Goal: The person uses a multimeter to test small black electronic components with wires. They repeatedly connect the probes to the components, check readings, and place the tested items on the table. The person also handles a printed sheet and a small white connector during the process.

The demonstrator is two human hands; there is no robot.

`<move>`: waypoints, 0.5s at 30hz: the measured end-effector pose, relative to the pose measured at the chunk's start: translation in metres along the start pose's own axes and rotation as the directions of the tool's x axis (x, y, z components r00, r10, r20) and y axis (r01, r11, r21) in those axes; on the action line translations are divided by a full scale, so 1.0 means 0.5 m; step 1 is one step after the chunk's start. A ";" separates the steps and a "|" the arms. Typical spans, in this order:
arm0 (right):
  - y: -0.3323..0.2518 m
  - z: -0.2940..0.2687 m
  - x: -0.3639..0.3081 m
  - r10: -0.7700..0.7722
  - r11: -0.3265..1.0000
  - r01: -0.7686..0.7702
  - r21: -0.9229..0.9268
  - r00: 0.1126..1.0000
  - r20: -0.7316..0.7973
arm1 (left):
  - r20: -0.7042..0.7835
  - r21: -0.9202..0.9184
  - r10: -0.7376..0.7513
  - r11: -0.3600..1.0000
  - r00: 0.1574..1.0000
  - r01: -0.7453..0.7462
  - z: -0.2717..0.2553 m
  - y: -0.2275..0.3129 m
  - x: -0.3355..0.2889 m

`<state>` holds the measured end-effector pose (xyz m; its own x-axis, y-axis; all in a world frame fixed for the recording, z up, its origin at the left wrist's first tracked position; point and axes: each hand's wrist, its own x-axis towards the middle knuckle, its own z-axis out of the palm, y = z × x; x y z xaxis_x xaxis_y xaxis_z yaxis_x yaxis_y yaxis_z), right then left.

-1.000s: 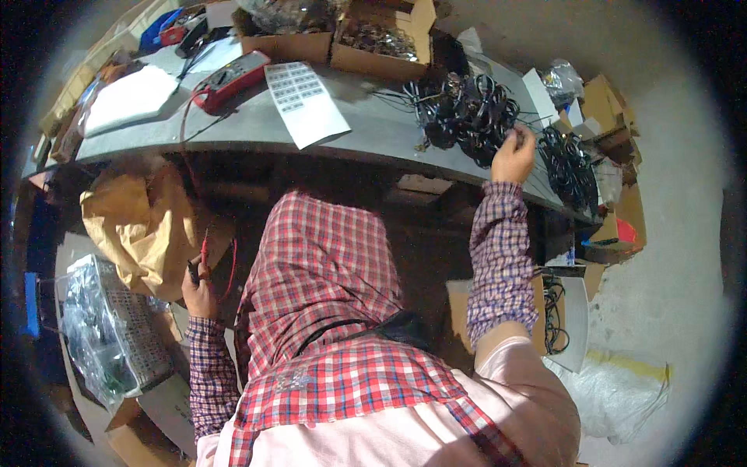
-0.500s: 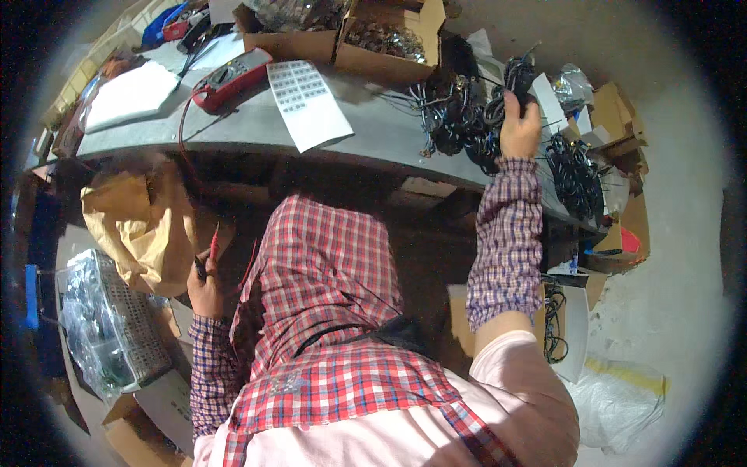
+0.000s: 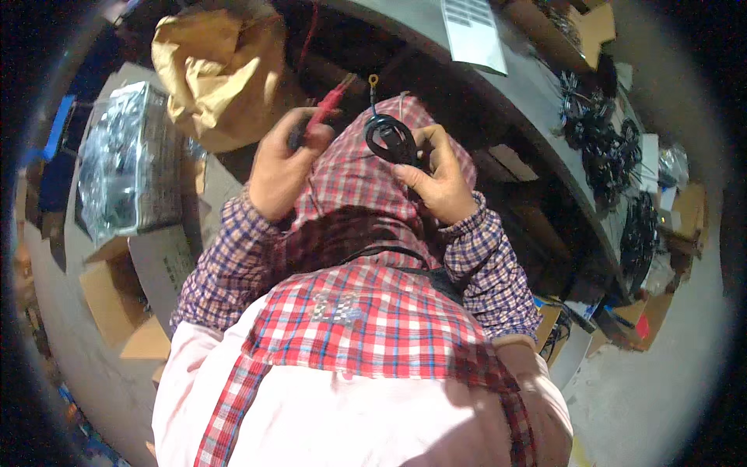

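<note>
My left hand (image 3: 282, 167) is closed around a red test probe (image 3: 329, 106), with its metal tip pointing up and away. A dark piece, perhaps the black probe, shows between the same fingers. In my right hand (image 3: 446, 180) is a small coil of black cable (image 3: 391, 138), pinched between thumb and fingers above my checked apron (image 3: 350, 175). From the coil a thin lead rises to a brass ring terminal (image 3: 373, 80). Probe tip and terminal are close together; a small gap shows between them.
Along the grey bench (image 3: 537, 101) lie more black cables (image 3: 603, 132) and a printed label sheet (image 3: 473, 35). A brown paper bag (image 3: 214, 86) stands at my left, by a plastic-covered crate (image 3: 128, 167) and an open cardboard box (image 3: 117, 292).
My right hand has come back from the cable pile on the bench with a cable coil. My left hand has risen toward it with the probe. The view has turned left.
</note>
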<state>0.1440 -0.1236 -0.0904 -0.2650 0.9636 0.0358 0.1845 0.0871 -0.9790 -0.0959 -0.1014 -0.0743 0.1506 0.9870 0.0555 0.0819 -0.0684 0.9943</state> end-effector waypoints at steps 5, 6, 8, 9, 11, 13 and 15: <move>-0.006 0.052 -0.002 0.022 0.982 -0.019 0.189 1.000 -0.017 | 0.087 -0.101 -0.222 0.968 0.971 0.230 0.016 -0.001 0.014; -0.012 0.058 -0.005 0.046 0.975 -0.044 0.219 0.999 -0.003 | 0.103 -0.204 -0.299 0.927 0.949 0.314 0.009 -0.004 0.015; -0.024 0.068 -0.009 0.095 0.958 -0.096 0.270 0.995 0.016 | 0.145 -0.203 -0.223 0.947 0.964 0.249 0.007 -0.008 0.012; -0.020 0.075 0.000 -0.086 0.982 0.091 0.167 0.996 -0.033 | 0.184 -0.193 -0.259 0.936 0.948 0.293 0.002 -0.001 0.011; -0.021 0.070 -0.005 0.108 0.971 -0.114 0.208 0.993 0.038 | 0.210 -0.164 -0.255 0.943 0.944 0.291 -0.001 -0.010 0.008; -0.007 0.077 -0.008 0.134 0.974 -0.132 0.183 0.991 0.003 | 0.211 -0.059 -0.247 0.963 0.946 0.265 -0.001 -0.025 0.012; -0.001 0.073 -0.008 0.157 0.926 -0.179 0.332 0.983 0.092 | 0.258 -0.011 -0.184 0.981 0.948 0.193 -0.003 -0.019 0.014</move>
<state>0.1106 -0.1368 -0.0972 -0.3191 0.9378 -0.1369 -0.0961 -0.1757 -0.9797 -0.0971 -0.0935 -0.0834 0.3820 0.9113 -0.1536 0.0983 0.1252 0.9872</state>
